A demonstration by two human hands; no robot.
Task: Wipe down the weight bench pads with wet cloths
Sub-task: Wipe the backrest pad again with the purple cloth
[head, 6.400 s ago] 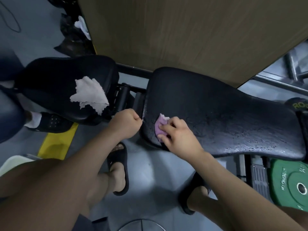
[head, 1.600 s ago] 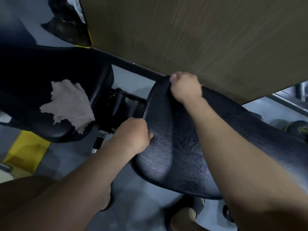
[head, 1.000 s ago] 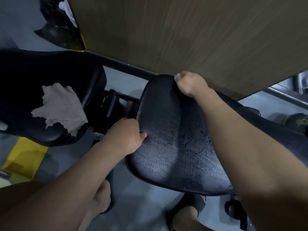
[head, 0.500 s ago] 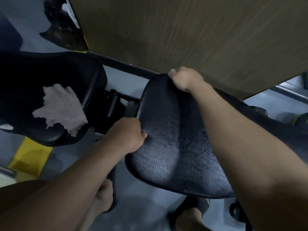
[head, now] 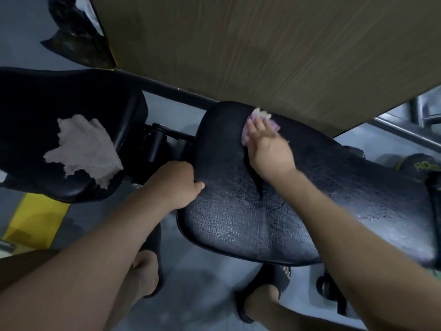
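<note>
A long black bench pad [head: 238, 218] runs from the middle to the right, its surface wet and shiny. My right hand [head: 267, 149] lies flat with straight fingers on a purple cloth [head: 262, 123], pressing it against the pad's far edge. My left hand [head: 177, 185] grips the pad's near left edge, fingers curled round the rim. A second black seat pad [head: 59, 96] is on the left, with a crumpled white cloth [head: 83, 146] lying loose on it.
A wooden panel [head: 262, 44] stands close behind the bench. The black hinge bracket [head: 157, 144] joins the two pads. My feet in black slippers [head: 265, 290] stand on the grey floor. A yellow floor marking [head: 33, 220] is at the left, metal rack bars [head: 405, 130] at the right.
My right hand has slid back from the pad's far rim onto the top surface and flattened, and the purple cloth now shows under its fingers. My left hand keeps its grip.
</note>
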